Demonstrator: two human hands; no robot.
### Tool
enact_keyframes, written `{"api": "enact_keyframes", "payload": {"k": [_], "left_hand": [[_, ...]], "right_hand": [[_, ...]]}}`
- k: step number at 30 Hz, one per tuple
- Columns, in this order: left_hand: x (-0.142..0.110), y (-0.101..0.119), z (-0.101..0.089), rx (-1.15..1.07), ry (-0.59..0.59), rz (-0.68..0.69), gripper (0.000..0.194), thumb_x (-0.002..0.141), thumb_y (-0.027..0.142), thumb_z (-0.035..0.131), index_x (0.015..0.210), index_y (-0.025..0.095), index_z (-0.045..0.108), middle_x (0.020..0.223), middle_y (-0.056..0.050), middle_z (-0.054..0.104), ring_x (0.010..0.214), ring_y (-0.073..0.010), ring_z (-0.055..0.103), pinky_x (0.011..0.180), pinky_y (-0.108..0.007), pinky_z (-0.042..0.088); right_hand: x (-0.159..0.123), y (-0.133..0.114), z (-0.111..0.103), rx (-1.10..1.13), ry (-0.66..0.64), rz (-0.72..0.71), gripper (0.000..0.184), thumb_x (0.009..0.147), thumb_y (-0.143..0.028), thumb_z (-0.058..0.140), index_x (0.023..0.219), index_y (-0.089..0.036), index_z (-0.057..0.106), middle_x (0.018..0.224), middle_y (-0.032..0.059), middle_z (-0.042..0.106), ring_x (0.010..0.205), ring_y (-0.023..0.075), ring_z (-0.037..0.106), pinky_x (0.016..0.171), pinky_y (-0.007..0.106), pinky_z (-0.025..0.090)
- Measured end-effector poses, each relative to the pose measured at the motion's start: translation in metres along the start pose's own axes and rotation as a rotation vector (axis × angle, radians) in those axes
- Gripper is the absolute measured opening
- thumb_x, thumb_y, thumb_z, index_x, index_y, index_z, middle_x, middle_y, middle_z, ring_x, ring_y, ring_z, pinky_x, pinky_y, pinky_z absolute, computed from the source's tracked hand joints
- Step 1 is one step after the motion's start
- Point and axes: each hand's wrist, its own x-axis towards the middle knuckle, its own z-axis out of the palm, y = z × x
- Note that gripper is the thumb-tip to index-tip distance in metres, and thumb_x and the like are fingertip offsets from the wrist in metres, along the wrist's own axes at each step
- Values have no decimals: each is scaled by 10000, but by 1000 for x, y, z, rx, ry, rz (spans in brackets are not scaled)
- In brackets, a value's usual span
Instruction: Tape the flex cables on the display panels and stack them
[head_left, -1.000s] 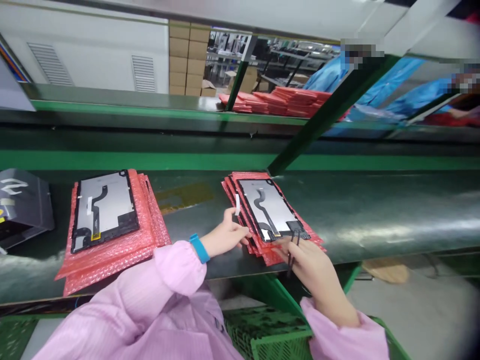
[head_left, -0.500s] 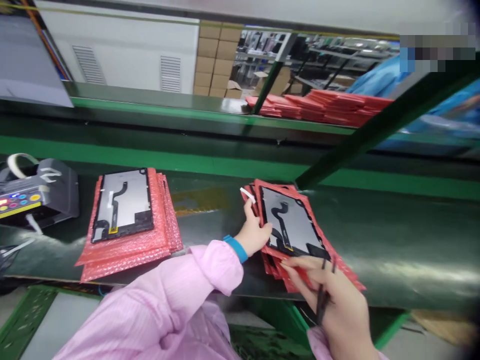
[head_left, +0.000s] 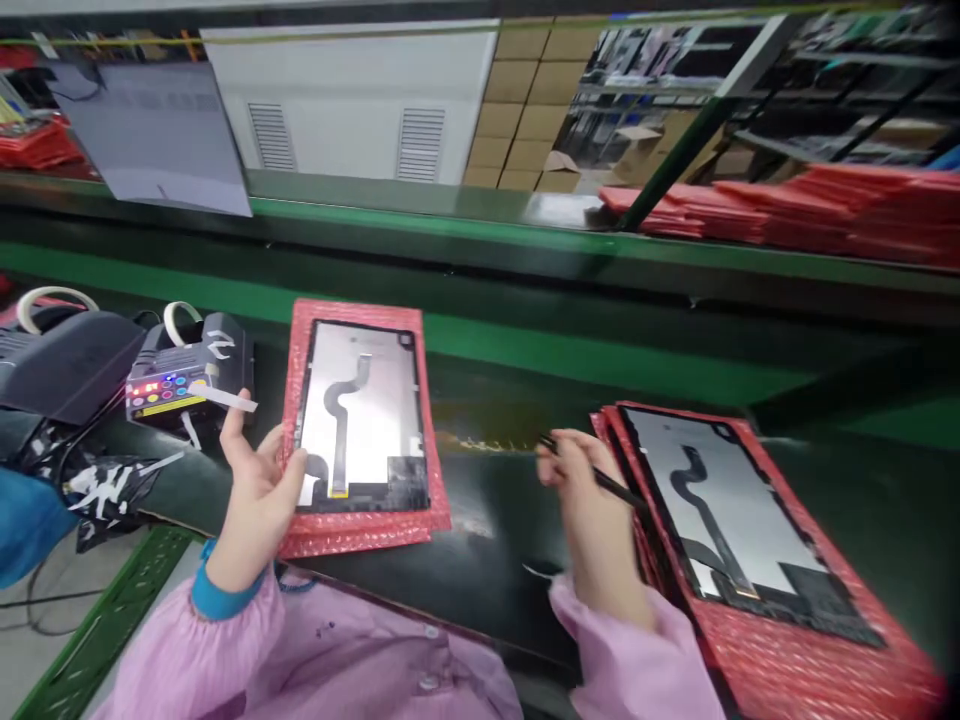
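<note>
My left hand (head_left: 259,485) is at the left edge of a display panel (head_left: 379,400), thumb over its rim and other fingers by the red bubble-wrap bag (head_left: 360,312) under it. Its index finger points up with a white tape strip (head_left: 223,397) at the tip. An S-shaped black ribbon cable (head_left: 340,440) lies across the panel's silvery back. My right hand (head_left: 596,510) is closed around black tweezers (head_left: 616,487), above the bench beside the right-hand stack. Another display panel (head_left: 742,520) lies on top there, over red bubble-wrap bags (head_left: 810,670).
Two dark tape dispensers (head_left: 184,370) stand at the left, one with a lit button panel. A black plastic bag (head_left: 112,490) with white scraps hangs near the bench's left edge. Red bags (head_left: 825,210) are piled on the back shelf; a green post (head_left: 675,160) rises there.
Both hands have moved left from the right stack, the left hand reaching the left stack. The left stack's top panel now has an S-shaped cable, unlike before. The view has swung left.
</note>
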Motion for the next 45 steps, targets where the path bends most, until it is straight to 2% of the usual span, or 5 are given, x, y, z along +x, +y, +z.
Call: {"api": "enact_keyframes", "payload": {"k": [7, 13, 19, 33, 45], "left_hand": [[14, -21, -27, 110, -28, -178, 997, 860, 325, 705, 1582, 313, 17, 1113, -52, 676, 781, -134, 695, 690, -268, 572], [13, -31, -65, 653, 1, 51, 776, 911, 320, 655, 1547, 232, 218, 1252, -119, 631, 962, -185, 612, 749, -308, 510], [2, -49, -96, 639, 75, 200, 664, 956, 232, 609, 1501, 269, 233, 1138, -64, 625, 837, -154, 575, 697, -286, 488], [-5, -39, -63, 330, -334, 508, 826, 965, 24, 496, 1601, 415, 143, 1152, -67, 698, 1140, -238, 685, 1000, -515, 561], [-7, -46, -59, 360, -432, 569, 875, 943, 11, 512, 1649, 352, 122, 1185, -59, 749, 1233, -216, 694, 1119, -530, 491]], "right_hand": [[35, 40, 53, -135, -81, 79, 504, 688, -654, 816, 794, -212, 599, 652, 5, 670, 449, 96, 495, 419, 238, 379], [32, 40, 48, -186, -101, 100, 496, 727, -637, 815, 771, -215, 560, 619, -18, 672, 413, 79, 485, 401, 213, 373], [36, 42, 50, -155, -91, 120, 529, 685, -636, 855, 734, -205, 553, 618, 11, 698, 415, 75, 485, 381, 193, 335], [-122, -46, 116, 50, -316, 155, 331, 931, -373, 751, 725, -215, 545, 670, 26, 721, 460, 125, 619, 367, 196, 460], [-128, -42, 132, -35, -363, 160, 323, 945, -351, 739, 717, -208, 560, 652, 11, 721, 384, 86, 549, 380, 195, 468]]}}
